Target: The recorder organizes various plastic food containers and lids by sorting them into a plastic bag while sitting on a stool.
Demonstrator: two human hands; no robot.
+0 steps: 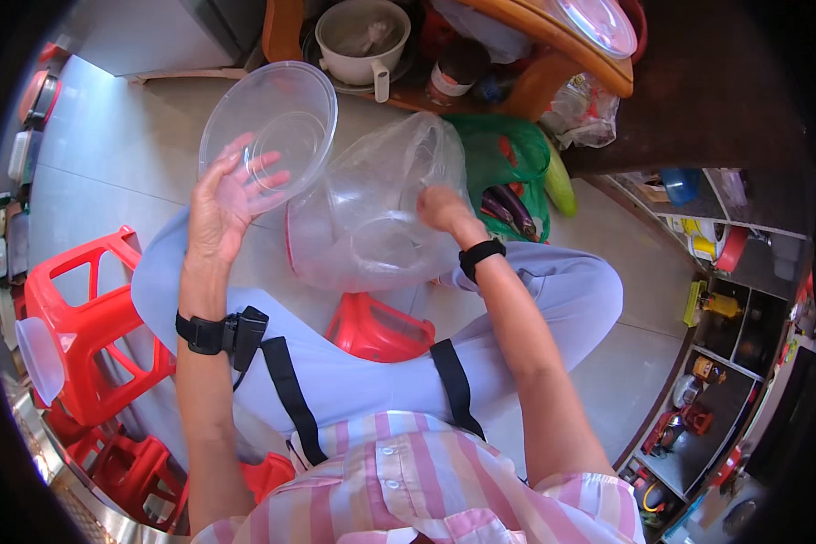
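My left hand [234, 180] holds a clear plastic bowl [299, 102], its fingers spread against the bowl's base and showing through it. A large clear plastic bag [360, 183] stands between my knees, with round, bowl-like outlines visible low inside. At the bag's right side, my right hand [442, 207] is curled closed on the film; its fingertips are hidden. Just beyond that hand lies a green plastic bag [500, 149] with dark purple eggplants [510, 207] at its opening. A pale green gourd-like vegetable [559, 180] rests beside it.
A red plastic stool [88, 319] stands left, with a translucent bowl [41, 360] near it. I sit over another red stool [381, 330]. Ahead, a wooden shelf unit [551, 34] holds a white pot [364, 37] with a handle. Cluttered shelves [714, 340] line the right.
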